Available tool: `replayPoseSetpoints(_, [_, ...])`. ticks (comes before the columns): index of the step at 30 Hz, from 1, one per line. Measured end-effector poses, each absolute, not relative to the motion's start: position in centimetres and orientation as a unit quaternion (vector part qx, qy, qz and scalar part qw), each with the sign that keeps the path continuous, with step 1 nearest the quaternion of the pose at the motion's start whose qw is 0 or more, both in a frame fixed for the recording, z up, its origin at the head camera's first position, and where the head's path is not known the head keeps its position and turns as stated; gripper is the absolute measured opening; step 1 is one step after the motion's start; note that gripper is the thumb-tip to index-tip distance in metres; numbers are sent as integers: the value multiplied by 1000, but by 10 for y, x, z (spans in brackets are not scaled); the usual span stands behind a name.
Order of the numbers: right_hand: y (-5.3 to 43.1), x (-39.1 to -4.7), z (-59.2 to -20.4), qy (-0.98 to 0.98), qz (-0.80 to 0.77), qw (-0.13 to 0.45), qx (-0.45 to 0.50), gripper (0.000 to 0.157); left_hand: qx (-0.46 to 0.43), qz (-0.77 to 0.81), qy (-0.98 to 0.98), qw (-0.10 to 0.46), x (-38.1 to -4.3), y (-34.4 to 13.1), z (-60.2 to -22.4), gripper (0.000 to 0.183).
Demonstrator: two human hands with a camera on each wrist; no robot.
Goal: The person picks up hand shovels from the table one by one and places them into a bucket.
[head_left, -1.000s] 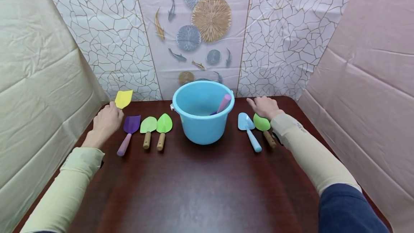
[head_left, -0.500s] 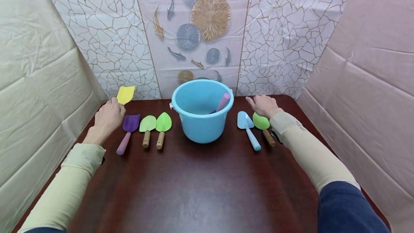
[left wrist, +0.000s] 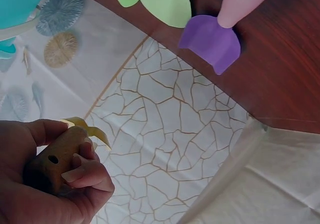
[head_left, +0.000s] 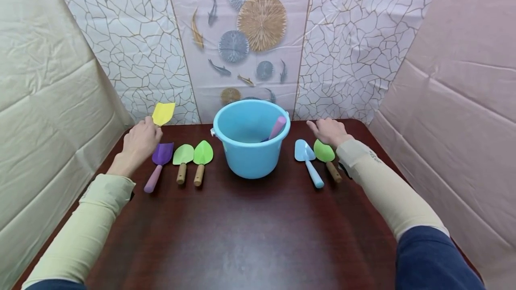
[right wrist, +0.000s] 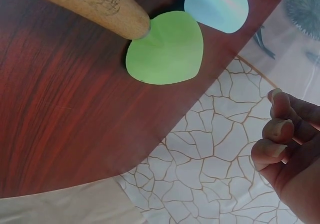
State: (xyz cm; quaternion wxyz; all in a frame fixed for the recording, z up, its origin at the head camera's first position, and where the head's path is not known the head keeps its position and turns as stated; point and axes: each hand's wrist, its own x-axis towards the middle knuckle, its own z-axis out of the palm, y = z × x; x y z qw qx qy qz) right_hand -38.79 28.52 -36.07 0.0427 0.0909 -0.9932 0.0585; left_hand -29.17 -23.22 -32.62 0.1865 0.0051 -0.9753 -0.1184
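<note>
My left hand [head_left: 141,142] grips the brown wooden handle [left wrist: 65,151] of a trowel with a yellow blade [head_left: 163,113], raised over the far left of the table. Below it lie a purple shovel [head_left: 162,153] with a pink handle and two light-green trowels [head_left: 183,154] with wooden handles. At the centre back stands a light-blue bucket [head_left: 251,160]; a pink handle [head_left: 277,127] leans out of it. Over the far right, my right hand [head_left: 330,132] holds nothing, its fingers loosely bent. Nearest to it are a green trowel [right wrist: 167,49] and a pale-blue trowel [head_left: 304,150].
The dark red-brown table [head_left: 250,232] has its back edge against a patterned cloth [head_left: 342,70]. Pale cloth walls [head_left: 447,115] rise on both sides. White lugs [head_left: 212,132] stick out at the bucket's rim.
My left hand has lifted the yellow trowel slightly and carried it to the right, toward the bucket. The right hand stays where it was.
</note>
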Motion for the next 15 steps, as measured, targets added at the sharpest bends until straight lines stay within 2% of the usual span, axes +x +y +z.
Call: replayPoseSetpoints(15, [287, -386, -359, -993, 57, 47, 91, 61, -15, -112, -974, 199, -295, -221, -321, 24])
